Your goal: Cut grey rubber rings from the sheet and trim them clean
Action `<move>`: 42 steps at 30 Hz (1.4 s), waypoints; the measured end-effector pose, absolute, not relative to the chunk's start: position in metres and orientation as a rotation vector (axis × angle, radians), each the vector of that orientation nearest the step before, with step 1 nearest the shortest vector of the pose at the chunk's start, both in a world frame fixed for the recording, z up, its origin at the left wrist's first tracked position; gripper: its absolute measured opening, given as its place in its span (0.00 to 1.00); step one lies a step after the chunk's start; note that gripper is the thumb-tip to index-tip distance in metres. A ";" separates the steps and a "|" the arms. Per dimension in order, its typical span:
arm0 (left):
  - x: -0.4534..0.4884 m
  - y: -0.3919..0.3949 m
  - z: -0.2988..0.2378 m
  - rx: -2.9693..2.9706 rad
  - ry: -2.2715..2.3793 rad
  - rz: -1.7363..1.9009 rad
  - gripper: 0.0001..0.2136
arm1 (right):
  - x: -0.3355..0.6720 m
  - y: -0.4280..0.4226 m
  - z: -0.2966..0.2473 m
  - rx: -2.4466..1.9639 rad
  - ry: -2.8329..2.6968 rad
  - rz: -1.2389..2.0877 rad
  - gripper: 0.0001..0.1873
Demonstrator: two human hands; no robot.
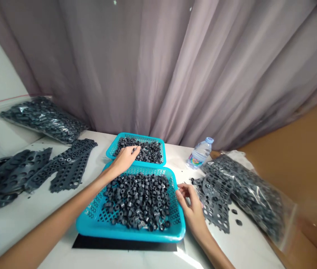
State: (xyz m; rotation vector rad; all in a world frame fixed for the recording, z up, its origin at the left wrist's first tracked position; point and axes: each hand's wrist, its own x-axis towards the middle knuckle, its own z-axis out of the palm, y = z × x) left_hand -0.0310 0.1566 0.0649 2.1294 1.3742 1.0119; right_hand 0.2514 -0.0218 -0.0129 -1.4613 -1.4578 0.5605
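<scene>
Two turquoise perforated baskets on a white table (18, 213), one behind the other, both loaded with small dark parts. Left hand (127, 158) reaches over the near basket (130, 234) into the far basket (147, 163); fingertips bunched narrow just at the far parts (151, 151) — can't tell if a piece is pinched. Right hand (193, 211) at the near basket's right rim, fingers curled, thumb close to them; can't tell if they grip the rim. Near parts (141, 198), mostly short hollow cylinders, heaped inside. Black flat sheet (124, 243) under that basket's front edge.

Writing: clear bottle (203, 149), blue cap, multicoloured label (195, 161) — lettering too small to read.

Left side: clear bag (43, 117) of dark pieces, dark holed strips (71, 168) in front. Right side: another filled bag (250, 190), holed sheets (217, 203) beside it. Curtain (158, 67) behind.
</scene>
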 end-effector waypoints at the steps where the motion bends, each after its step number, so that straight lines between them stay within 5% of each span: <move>1: -0.032 0.158 0.068 2.114 1.371 1.000 0.21 | 0.251 -0.023 -0.013 -1.467 -1.456 0.559 0.21; 15: -0.065 0.070 0.083 1.968 1.072 0.565 0.23 | 0.253 -0.016 0.007 -1.451 -1.515 0.617 0.20; 21: -0.035 0.071 0.092 1.987 0.859 0.398 0.21 | 0.228 0.014 0.066 -1.422 -1.566 0.445 0.17; 27: -0.022 0.068 0.080 1.946 0.791 0.273 0.15 | 0.185 0.027 0.124 -1.099 -2.165 0.886 0.11; 42: -0.032 0.079 0.068 1.858 0.712 0.180 0.17 | 0.198 0.041 0.074 -0.990 -2.005 1.295 0.13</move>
